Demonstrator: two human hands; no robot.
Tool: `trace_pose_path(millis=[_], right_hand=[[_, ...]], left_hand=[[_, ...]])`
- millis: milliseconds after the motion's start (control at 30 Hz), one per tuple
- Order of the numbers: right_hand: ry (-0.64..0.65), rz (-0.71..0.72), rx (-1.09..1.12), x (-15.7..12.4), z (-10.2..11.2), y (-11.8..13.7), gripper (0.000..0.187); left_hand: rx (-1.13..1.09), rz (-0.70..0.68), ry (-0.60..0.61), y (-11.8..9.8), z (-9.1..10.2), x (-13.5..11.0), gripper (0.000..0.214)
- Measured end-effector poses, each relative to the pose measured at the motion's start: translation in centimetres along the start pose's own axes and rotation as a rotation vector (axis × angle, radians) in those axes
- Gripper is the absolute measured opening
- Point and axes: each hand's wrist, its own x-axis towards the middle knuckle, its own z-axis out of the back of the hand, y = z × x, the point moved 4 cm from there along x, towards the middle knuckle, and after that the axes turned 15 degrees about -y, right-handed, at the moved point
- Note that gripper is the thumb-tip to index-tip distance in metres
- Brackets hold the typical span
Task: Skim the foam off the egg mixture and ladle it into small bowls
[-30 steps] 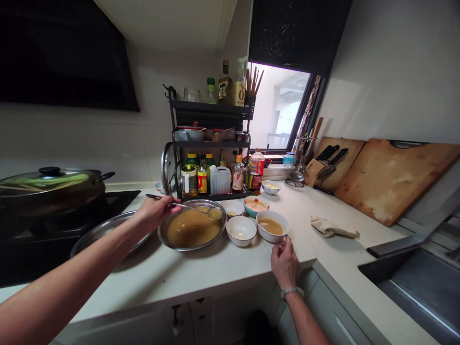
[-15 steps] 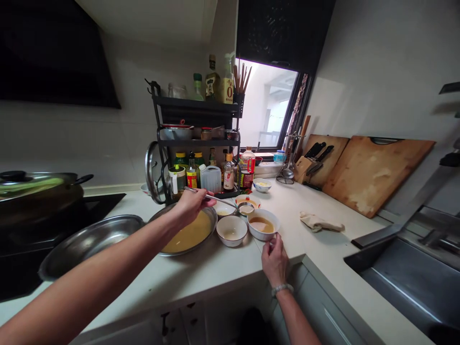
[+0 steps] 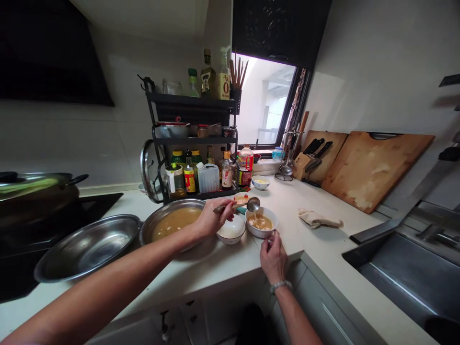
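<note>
My left hand (image 3: 212, 221) is closed round the handle of a metal ladle (image 3: 252, 204), tipped over a white bowl (image 3: 261, 222), and brown liquid streams from it into the bowl. My right hand (image 3: 272, 250) rests on the counter edge, its fingers pinched against the bowl's near rim. Just left stands a second white bowl (image 3: 231, 229) with a little pale liquid. A steel basin (image 3: 168, 223) of brown liquid sits behind my left forearm.
An empty steel pan (image 3: 84, 247) lies left of the basin, beside a lidded wok (image 3: 36, 194) on the black hob. A spice rack (image 3: 192, 143) stands behind. A cloth (image 3: 318, 219), cutting boards (image 3: 373, 167) and a sink (image 3: 406, 278) are to the right.
My left hand carried the filled ladle from the basin rightward over the small bowls to the white bowl and tipped it. My right hand stayed at that bowl's rim.
</note>
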Motion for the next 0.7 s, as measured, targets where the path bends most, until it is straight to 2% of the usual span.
trace_pose_path(millis=[133,233,400,533,700], right_hand=[[-0.007,0.005,0.011,0.0,-0.1,-0.1,0.048],[-0.008,0.006,0.009,0.0,-0.1,-0.2,0.048],[-0.023,0.002,-0.016,0.0,-0.1,-0.3,0.049],[-0.025,0.002,-0.014,0.1,-0.1,-0.2,0.049],[-0.036,-0.007,-0.026,0.2,0.0,-0.1,0.049]], left_hand=[[-0.081,0.195,-0.183,-0.6,5.0,0.9,0.03],[-0.143,0.276,-0.329,-0.1,9.4,0.9,0.03],[0.051,0.378,-0.413,2.0,15.1,-1.5,0.017],[0.192,0.435,-0.415,3.2,17.2,-3.8,0.01],[0.203,0.495,-0.397,4.2,17.3,-5.3,0.013]])
